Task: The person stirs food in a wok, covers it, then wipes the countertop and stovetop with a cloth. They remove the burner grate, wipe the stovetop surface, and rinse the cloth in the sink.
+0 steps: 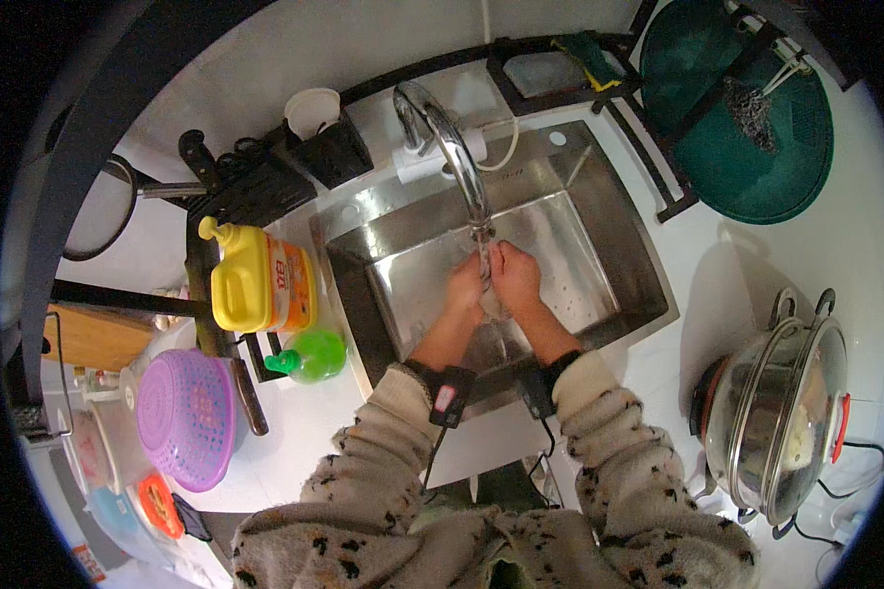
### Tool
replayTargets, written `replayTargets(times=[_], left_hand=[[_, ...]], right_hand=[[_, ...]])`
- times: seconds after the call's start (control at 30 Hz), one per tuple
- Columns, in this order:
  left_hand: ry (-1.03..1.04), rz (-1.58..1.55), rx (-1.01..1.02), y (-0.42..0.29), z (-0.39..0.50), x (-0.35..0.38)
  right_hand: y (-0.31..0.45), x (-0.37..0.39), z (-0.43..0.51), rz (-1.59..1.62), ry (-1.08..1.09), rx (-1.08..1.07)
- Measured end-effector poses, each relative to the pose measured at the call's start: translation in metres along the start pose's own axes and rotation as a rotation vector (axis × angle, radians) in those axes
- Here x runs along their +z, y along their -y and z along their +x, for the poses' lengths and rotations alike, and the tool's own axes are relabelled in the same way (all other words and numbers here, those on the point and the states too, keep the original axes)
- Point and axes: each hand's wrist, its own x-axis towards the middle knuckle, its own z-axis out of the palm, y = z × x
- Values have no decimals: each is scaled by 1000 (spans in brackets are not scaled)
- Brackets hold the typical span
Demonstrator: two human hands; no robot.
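Note:
Both of my hands are close together over a stainless steel sink (582, 250), right under the spout of a chrome faucet (453, 151). Water (485, 276) runs from the spout between them. My left hand (465, 283) has its fingers curled beside the stream. My right hand (514, 272) is bent the same way on the other side. A thin, pale shape shows between the palms; whether it is water or an object held there is unclear. Dark bands with small black devices sit on both wrists.
Left of the sink stand a yellow detergent jug (247, 283), a green bottle (317, 355) and a purple colander (184, 420). A knife rack (254, 184) is behind them. At right are a lidded steel pot (773, 420) and a green round lid or tray (737, 140).

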Motion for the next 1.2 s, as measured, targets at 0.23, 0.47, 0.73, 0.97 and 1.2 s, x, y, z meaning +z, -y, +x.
replayTargets(times=[0.23,0.47,0.73,0.97,1.2], left_hand=[[118,132,97,11,18,-11],[120,701,385,-3,27,-11],[472,-165,-303,-55,-21,-5],[624,-24,-179,-73,-21,-12],[478,252,-51,-83,-17,-20]], right_hand=[[3,-5,2,-1,-28,41],[-1,3,5,-12,-90,-93],[-59,-17,-1,844,336,382],[-57,-61,-8,717,666,319],[-43,-67,1,1152,516,489]])
